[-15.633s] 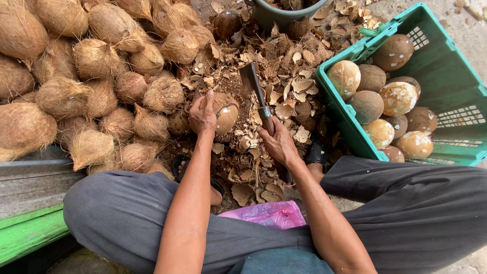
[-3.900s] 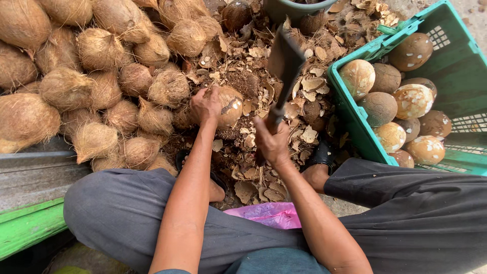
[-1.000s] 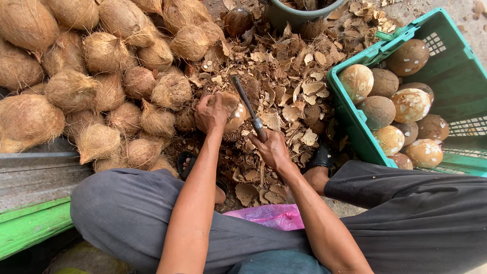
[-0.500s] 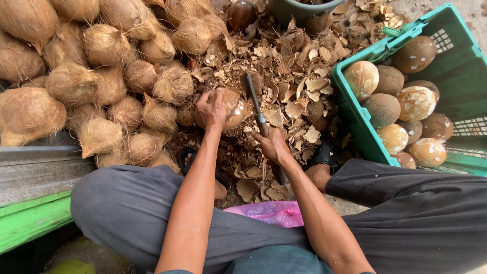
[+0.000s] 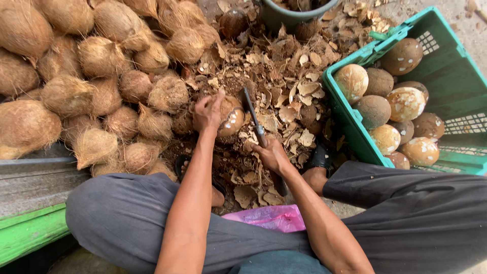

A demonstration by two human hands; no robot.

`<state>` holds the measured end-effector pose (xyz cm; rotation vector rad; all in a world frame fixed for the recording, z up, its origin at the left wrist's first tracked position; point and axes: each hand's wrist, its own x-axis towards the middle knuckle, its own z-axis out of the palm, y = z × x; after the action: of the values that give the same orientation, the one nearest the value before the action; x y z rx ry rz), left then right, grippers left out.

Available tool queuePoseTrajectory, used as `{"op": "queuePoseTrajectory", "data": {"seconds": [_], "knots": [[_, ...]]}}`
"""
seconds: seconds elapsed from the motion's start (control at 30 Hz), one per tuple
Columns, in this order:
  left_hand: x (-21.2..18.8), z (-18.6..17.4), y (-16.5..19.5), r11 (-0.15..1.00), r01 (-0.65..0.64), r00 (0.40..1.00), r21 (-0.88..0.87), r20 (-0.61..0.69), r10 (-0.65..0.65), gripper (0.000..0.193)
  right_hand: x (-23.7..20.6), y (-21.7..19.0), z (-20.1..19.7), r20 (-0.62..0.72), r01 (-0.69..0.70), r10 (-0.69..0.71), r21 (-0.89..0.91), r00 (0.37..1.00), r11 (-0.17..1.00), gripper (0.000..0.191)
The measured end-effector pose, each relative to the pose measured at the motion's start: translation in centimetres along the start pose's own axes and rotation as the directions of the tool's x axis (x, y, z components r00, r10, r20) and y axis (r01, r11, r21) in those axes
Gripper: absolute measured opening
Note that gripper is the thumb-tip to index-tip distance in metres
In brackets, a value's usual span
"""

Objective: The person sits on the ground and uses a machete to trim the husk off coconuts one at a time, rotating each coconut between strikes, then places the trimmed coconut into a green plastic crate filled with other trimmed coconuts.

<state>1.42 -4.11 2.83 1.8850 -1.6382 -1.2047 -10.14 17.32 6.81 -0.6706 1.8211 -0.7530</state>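
My left hand grips a partly peeled brown coconut on the ground between my knees. My right hand is closed on the handle of a dark-bladed knife. Its blade lies against the right side of that coconut, tip pointing away from me. Shell chips and husk scraps cover the ground around both hands.
A heap of fibrous unpeeled coconuts fills the left side. A green plastic crate on the right holds several peeled coconuts. A dark bucket stands at the top. A pink plastic bag lies between my legs.
The knife blade has stayed against the coconut's right side, shifting slightly. My left hand keeps its hold on the coconut. The view has drifted a little.
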Motion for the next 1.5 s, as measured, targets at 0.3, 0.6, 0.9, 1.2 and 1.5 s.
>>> {"op": "queuePoseTrajectory", "data": {"seconds": [0.3, 0.6, 0.9, 1.2, 1.5], "knots": [[-0.8, -0.1, 0.1, 0.939, 0.299, 0.948, -0.172, -0.06, -0.313, 0.053, -0.6, -1.9, -0.3, -0.319, 0.386, -0.324, 0.154, 0.891, 0.91, 0.046], [-1.6, 0.6, 1.1, 0.926, 0.313, 0.927, -0.21, -0.143, -0.346, 0.052, -0.2, -1.2, 1.7, -0.234, 0.232, -0.227, -0.006, 0.945, 0.973, 0.045], [-0.2, 0.9, -0.9, 0.957, 0.207, 0.96, -0.205, -0.147, -0.239, 0.047, 1.0, -0.8, 1.4, -0.023, -0.064, 0.062, -0.101, 0.998, 0.993, 0.034], [-2.5, 1.0, -1.1, 0.962, 0.153, 0.938, -0.227, -0.272, -0.213, 0.066, 0.0, -2.2, 0.1, -0.201, 0.193, -0.175, 0.075, 0.964, 0.978, 0.048], [-1.3, 0.8, -1.7, 0.964, 0.166, 0.955, -0.209, -0.211, -0.21, 0.056, 0.7, 0.0, 2.1, 0.088, -0.027, 0.02, 0.087, 0.996, 0.996, 0.038]]}}
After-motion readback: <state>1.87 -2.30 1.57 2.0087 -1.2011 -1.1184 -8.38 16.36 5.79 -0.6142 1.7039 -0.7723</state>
